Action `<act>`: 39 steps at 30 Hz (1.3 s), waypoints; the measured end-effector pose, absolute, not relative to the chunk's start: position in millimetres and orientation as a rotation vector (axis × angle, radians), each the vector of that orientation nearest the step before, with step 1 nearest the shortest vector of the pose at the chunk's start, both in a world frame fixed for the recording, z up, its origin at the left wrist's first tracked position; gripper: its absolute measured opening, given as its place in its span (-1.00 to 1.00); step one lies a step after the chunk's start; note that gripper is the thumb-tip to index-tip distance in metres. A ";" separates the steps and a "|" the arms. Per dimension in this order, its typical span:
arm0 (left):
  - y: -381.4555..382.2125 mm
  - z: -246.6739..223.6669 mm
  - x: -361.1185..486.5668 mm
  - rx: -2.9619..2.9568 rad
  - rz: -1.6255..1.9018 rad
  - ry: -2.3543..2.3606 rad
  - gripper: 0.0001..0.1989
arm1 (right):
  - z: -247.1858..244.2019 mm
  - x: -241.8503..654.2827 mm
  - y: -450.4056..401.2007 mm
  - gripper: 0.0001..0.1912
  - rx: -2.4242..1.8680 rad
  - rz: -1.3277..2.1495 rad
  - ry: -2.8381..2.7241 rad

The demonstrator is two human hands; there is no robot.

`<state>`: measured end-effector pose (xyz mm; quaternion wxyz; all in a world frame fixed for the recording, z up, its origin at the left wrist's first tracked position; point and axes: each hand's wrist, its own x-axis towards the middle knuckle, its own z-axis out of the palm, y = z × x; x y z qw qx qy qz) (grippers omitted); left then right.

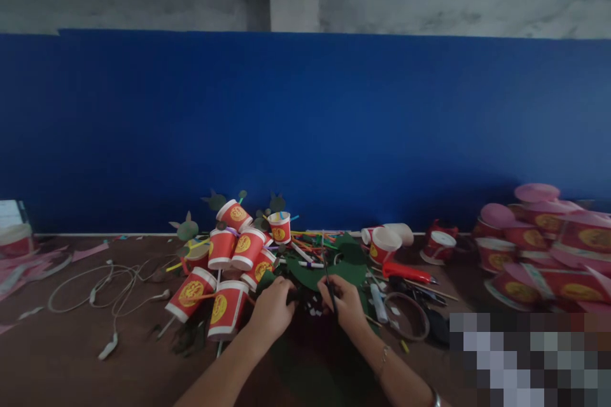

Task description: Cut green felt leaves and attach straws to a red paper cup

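Observation:
My left hand [275,306] is closed at the middle of the table, beside the red and white paper cups; a piece of dark green paper [265,281] shows at its fingers. To its right, my right hand [342,303] is closed around dark scissors [327,270], whose blades point up and away from me. Small white scraps [312,306] lie between my hands. Behind them spreads a larger dark green sheet [351,259], with coloured sticks [305,241] by it.
Red cups [248,248] are piled left of my hands. White earphones [109,346] lie farther left. On the right are a red tool [407,271], a glue stick [379,303], a tape ring [424,324] and pink-topped cups [548,238]. A blue wall panel [305,127] stands behind the table.

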<state>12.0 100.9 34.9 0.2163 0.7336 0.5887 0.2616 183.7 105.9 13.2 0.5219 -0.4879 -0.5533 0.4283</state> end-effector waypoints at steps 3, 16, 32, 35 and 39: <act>102.8 39.0 12.3 2.073 0.622 1.680 -0.90 | 14.7 183.4 104.7 -0.71 -1.167 1.031 -1.315; 80.0 48.7 0.8 2.287 0.264 1.718 -0.59 | 18.1 184.4 104.5 -0.68 -1.144 0.990 -1.262; 85.3 70.2 -14.8 2.236 0.240 2.073 -0.75 | 16.7 184.5 106.0 -0.70 -1.145 0.986 -1.280; 84.9 67.8 -15.1 2.186 0.110 2.149 -0.79 | 16.2 184.4 105.8 -0.70 -1.145 0.993 -1.276; 86.5 58.2 -9.0 2.178 0.083 2.186 -0.78 | 17.4 184.1 104.6 -0.70 -1.150 1.007 -1.270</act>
